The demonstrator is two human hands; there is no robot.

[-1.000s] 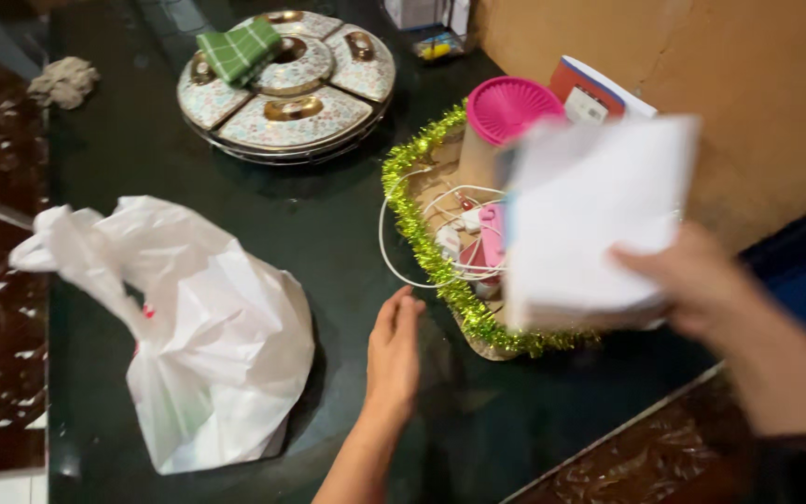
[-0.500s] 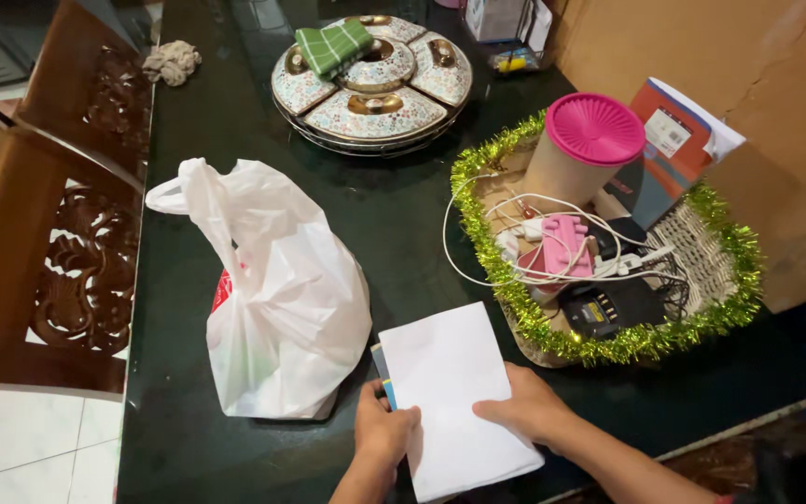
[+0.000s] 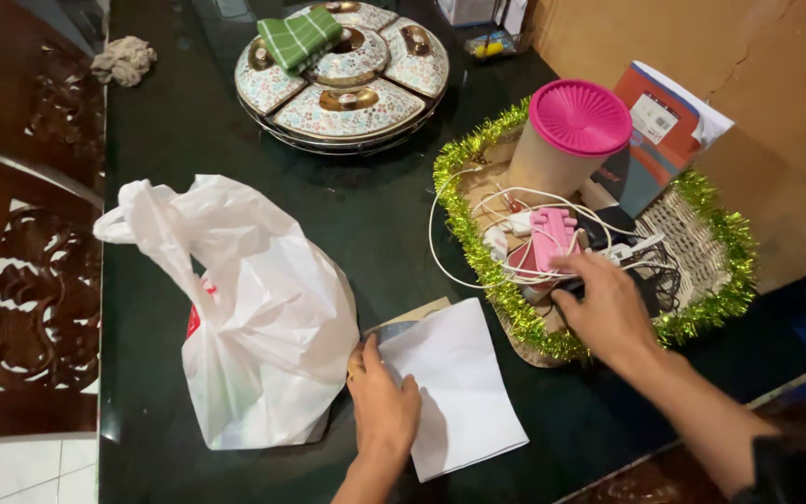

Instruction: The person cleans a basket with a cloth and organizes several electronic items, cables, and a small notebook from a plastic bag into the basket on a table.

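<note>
The left hand (image 3: 382,403) lies flat, fingers together, pressing the white paper (image 3: 456,385) on the table (image 3: 384,224), just beside the plastic bag (image 3: 252,322). The right hand (image 3: 606,308) reaches into the tinsel-edged basket (image 3: 701,245), fingers spread loosely over a dark device; whether it grips is unclear. The basket holds tangled white cables (image 3: 478,219), a pink item (image 3: 548,237), a pink-lidded tub (image 3: 566,135) and a booklet (image 3: 661,131).

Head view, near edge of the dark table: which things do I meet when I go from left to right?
White plastic bag → left hand → white sheet of paper → right hand → tinsel-edged wicker basket.
</note>
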